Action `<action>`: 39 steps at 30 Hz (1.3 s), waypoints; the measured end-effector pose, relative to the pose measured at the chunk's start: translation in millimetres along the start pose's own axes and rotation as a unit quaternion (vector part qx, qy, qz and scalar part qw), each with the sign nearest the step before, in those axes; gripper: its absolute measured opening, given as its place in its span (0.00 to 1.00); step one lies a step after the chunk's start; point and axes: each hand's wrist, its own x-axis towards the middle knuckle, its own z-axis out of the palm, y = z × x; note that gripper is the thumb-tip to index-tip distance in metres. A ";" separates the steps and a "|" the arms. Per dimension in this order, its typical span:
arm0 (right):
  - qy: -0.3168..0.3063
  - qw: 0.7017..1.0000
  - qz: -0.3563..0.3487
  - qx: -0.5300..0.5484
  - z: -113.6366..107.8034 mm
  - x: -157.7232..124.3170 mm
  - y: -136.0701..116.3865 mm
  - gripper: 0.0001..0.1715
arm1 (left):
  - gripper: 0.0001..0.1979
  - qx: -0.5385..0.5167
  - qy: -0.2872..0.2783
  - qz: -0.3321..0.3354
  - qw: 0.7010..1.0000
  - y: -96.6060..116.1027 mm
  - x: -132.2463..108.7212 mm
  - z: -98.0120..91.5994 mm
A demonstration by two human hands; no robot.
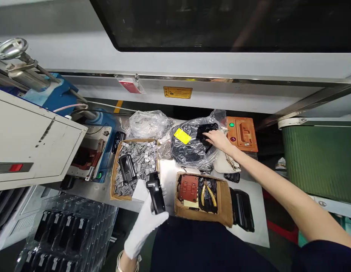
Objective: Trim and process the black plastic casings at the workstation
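The white-gloved left hand (145, 223) has its fingers clenched round an upright black plastic housing (156, 196) at the tabletop's near edge, while the bare right hand (219, 140) grasps a black part (205, 133) in the clear plastic bag (192, 145) towards the far edge
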 end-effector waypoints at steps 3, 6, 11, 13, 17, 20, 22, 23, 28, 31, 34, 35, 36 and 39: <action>0.017 0.999 0.022 0.040 -1.9 -5.5 7.6 0.11 | 0.43 -0.005 -0.017 0.013 1.000 0.4 -4.2 2.3; 0.044 0.993 0.061 0.094 -2.6 -11.5 9.2 0.14 | 0.45 -0.016 -0.038 0.018 0.999 -3.5 -11.1 6.5; 0.017 0.985 0.081 0.152 0.1 -16.8 5.1 0.19 | 0.55 -0.023 -0.061 0.037 0.997 -9.6 -24.3 14.7; -0.004 0.986 0.082 0.146 4.2 -13.5 1.8 0.15 | 0.57 -0.027 -0.066 0.040 0.997 -12.4 -29.7 17.1; -0.009 0.990 0.098 0.104 15.6 -6.4 -9.4 0.10 | 0.56 -0.046 -0.065 0.044 0.996 -19.8 -38.7 17.6; 0.021 0.989 0.127 0.066 23.4 -8.7 -21.6 0.15 | 0.55 -0.059 -0.052 0.043 0.996 -24.3 -44.6 15.8; 0.039 0.988 0.145 0.045 26.6 -12.8 -30.1 0.16 | 0.53 -0.077 -0.047 0.041 0.995 -25.2 -48.7 14.9; 0.043 0.987 0.153 0.037 27.4 -15.0 -34.1 0.16 | 0.52 -0.092 -0.046 0.040 0.994 -24.9 -50.4 14.6; 0.047 0.985 0.164 0.006 24.1 -23.1 -47.0 0.10 | 0.46 -0.109 -0.042 0.030 0.993 -19.5 -47.6 12.0; 0.050 0.986 0.160 0.018 21.1 -24.5 -51.4 0.08 | 0.51 -0.096 -0.046 0.030 0.994 -23.0 -36.3 8.2; 0.061 0.983 0.161 0.066 17.2 -21.0 -53.5 0.08 | 0.52 -0.100 -0.048 0.033 0.993 -33.4 -26.5 3.1; 0.071 0.980 0.161 0.090 14.2 -19.7 -52.7 0.08 | 0.52 -0.101 -0.049 0.035 0.993 -36.8 -25.1 1.4; 0.085 0.976 0.161 0.117 9.6 -19.4 -51.0 0.09 | 0.52 -0.101 -0.050 0.037 0.993 -39.4 -25.0 -0.2; 0.147 0.957 0.139 0.208 -15.2 -33.8 -44.0 0.14 | 0.50 -0.117 -0.065 0.049 0.990 -37.0 -32.9 -1.6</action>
